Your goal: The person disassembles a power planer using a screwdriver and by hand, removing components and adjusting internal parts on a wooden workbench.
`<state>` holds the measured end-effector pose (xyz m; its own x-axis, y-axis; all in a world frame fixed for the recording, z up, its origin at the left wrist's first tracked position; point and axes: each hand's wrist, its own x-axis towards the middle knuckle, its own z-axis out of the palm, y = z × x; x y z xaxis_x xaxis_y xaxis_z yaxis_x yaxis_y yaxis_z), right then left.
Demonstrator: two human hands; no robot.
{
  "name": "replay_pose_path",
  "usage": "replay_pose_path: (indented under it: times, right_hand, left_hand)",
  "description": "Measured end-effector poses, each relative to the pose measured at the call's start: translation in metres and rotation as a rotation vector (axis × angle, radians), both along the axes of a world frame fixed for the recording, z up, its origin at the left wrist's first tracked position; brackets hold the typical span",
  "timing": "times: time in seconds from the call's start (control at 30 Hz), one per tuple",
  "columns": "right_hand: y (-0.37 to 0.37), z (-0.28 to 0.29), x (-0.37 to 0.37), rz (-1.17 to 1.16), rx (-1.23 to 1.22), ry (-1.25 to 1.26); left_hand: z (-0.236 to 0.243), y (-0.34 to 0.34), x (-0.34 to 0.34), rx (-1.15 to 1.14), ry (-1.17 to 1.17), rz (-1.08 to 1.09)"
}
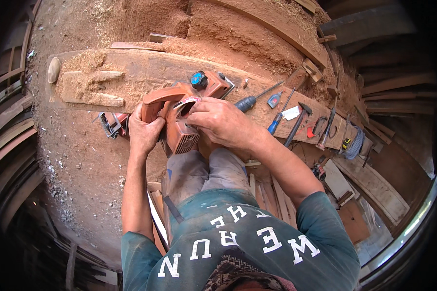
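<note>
An orange electric hand planer (176, 127) is tilted over the near edge of a long wooden bench (153, 63), above my knees. A black and blue knob (198, 80) shows at its far end. My left hand (145, 135) is closed around the planer's handle. Bent and pressed together, the fingers of my right hand (223, 121) work at an opening in the planer's side. A small pale and pink piece (191, 100) lies by those fingertips; what they pinch is hidden.
Right of the planer lie a dark-handled tool (245, 104), a blue screwdriver (278, 120), a hammer (298, 123), a chisel (327, 128) and a coiled cord (356, 144). Leftward are two wood pieces (102, 99) in shavings and another red power tool (112, 124) beneath the bench edge.
</note>
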<state>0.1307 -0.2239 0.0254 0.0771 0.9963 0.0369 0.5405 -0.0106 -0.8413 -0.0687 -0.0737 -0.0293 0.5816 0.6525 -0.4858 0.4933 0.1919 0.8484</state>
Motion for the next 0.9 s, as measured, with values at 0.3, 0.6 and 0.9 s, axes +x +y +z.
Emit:
replay_pose_path:
  times: [0.3,0.6,0.9]
  right_hand:
    - [0.014,0.008,0.005,0.183,-0.059,-0.061]
    - [0.009,-0.005,-0.003,-0.063,-0.084,0.171]
    - [-0.002,-0.009,-0.021,-0.17,-0.029,0.069]
  left_hand:
    - [-0.001,0.002,-0.003,-0.028,0.088,0.01]
    - [-0.004,0.001,-0.002,-0.021,0.067,0.026]
    - [-0.007,0.002,-0.005,-0.036,0.068,0.009]
